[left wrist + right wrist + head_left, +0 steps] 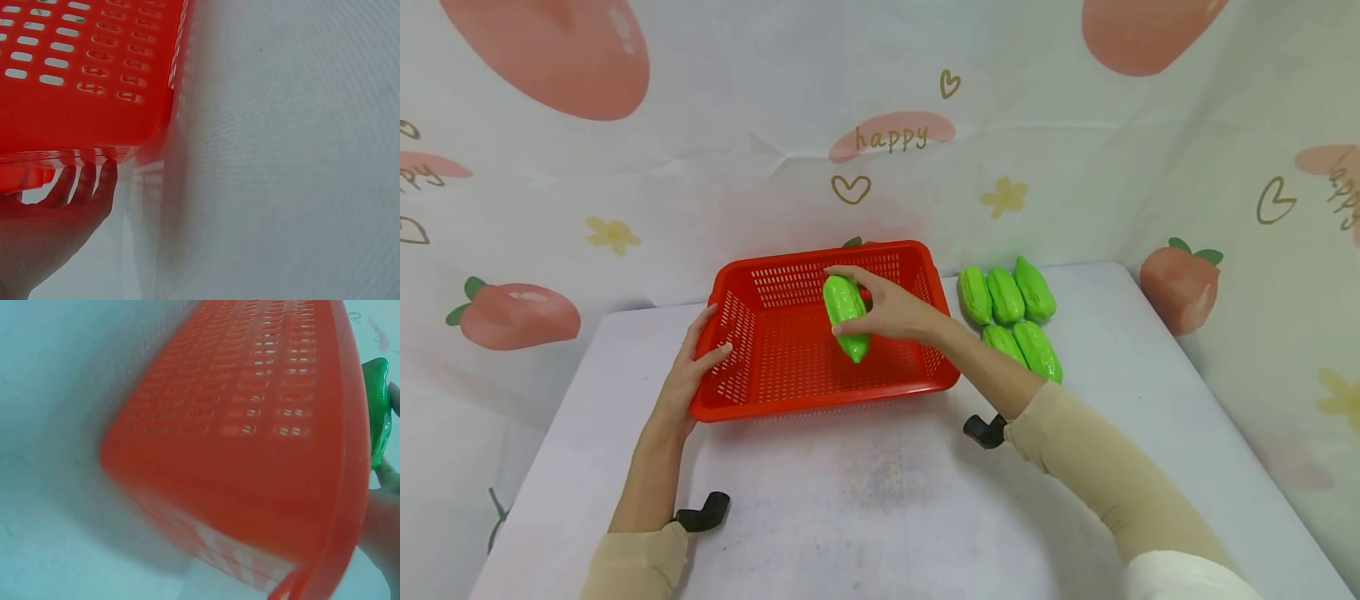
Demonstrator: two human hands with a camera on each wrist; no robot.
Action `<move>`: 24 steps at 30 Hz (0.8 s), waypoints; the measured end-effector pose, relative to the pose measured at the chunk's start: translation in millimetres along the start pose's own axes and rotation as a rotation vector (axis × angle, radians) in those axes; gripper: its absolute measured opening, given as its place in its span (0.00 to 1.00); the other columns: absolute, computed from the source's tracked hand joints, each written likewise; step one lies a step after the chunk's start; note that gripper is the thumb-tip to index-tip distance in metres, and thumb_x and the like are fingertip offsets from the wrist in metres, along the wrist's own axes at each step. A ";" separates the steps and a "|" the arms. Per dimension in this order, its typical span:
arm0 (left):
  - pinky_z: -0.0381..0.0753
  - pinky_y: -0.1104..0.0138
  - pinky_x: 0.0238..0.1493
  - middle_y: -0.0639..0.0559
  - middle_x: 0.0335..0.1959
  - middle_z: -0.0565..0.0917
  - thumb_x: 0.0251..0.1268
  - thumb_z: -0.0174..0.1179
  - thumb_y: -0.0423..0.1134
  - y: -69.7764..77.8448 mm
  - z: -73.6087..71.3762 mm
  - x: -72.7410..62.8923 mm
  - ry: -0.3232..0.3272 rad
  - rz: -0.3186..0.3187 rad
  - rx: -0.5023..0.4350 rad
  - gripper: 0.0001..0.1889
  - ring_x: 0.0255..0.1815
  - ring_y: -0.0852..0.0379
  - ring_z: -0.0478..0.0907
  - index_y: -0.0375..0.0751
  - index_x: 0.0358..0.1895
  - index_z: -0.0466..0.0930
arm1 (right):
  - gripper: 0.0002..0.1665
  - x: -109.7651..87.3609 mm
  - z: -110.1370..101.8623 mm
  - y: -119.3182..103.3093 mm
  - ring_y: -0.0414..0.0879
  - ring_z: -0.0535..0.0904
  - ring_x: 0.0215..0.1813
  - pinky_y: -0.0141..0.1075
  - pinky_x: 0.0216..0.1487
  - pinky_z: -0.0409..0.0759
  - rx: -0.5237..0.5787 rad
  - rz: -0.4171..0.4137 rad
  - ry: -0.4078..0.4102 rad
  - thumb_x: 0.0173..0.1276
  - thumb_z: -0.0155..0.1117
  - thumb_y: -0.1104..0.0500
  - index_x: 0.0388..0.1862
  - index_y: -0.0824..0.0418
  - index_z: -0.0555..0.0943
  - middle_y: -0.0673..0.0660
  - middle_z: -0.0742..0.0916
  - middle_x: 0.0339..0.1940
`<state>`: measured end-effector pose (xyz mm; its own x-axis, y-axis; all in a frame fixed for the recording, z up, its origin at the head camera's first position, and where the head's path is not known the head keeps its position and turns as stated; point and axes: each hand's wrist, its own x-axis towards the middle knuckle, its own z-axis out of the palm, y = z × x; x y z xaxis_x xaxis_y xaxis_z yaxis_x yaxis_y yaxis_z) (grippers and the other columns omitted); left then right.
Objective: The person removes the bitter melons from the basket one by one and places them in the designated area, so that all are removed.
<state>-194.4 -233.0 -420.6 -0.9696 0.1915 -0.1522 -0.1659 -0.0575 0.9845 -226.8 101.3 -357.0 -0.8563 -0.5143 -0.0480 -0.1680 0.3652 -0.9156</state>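
My right hand pinches a bright green, ridged bitter melon between thumb and fingers, above the inside of the red plastic basket. The melon's pointed tip faces down toward me. On the basket's left end, my left hand grips the rim, thumb over the inner side and fingers along the outside. Those fingers show under the rim in the left wrist view. From the right wrist, the basket wall fills much of the picture, with the held melon beyond its rim.
Several more bitter melons lie in two rows on the white table, right of the basket. A printed cloth hangs behind the table. Black curved pieces sit at both wrists.
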 end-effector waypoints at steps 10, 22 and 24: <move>0.83 0.68 0.47 0.52 0.72 0.55 0.76 0.53 0.42 -2.5 -1.6 -2.2 0.009 -0.012 -0.004 0.35 0.60 0.54 0.67 0.68 0.79 0.48 | 0.49 -16.7 -9.7 3.0 0.50 0.75 0.59 0.40 0.50 0.82 -0.036 -0.026 -0.027 0.62 0.74 0.53 0.77 0.34 0.60 0.49 0.73 0.63; 0.83 0.68 0.47 0.51 0.72 0.55 0.76 0.53 0.43 -1.3 -1.4 -0.1 0.011 -0.006 0.014 0.35 0.60 0.54 0.66 0.69 0.79 0.48 | 0.48 -36.5 -23.4 10.5 0.55 0.77 0.58 0.42 0.47 0.84 -0.062 -0.012 0.007 0.62 0.74 0.52 0.76 0.30 0.60 0.49 0.72 0.65; 0.83 0.68 0.47 0.51 0.73 0.54 0.76 0.53 0.43 -1.1 -1.2 0.6 0.009 -0.005 0.011 0.35 0.60 0.54 0.66 0.69 0.79 0.48 | 0.48 -38.7 -27.0 12.5 0.54 0.77 0.56 0.42 0.47 0.84 -0.077 -0.022 0.013 0.62 0.74 0.52 0.76 0.31 0.60 0.49 0.71 0.66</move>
<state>-195.0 -234.1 -421.9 -0.9703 0.1834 -0.1578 -0.1687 -0.0453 0.9846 -209.0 146.7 -355.8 -0.8581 -0.5130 -0.0226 -0.2237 0.4131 -0.8828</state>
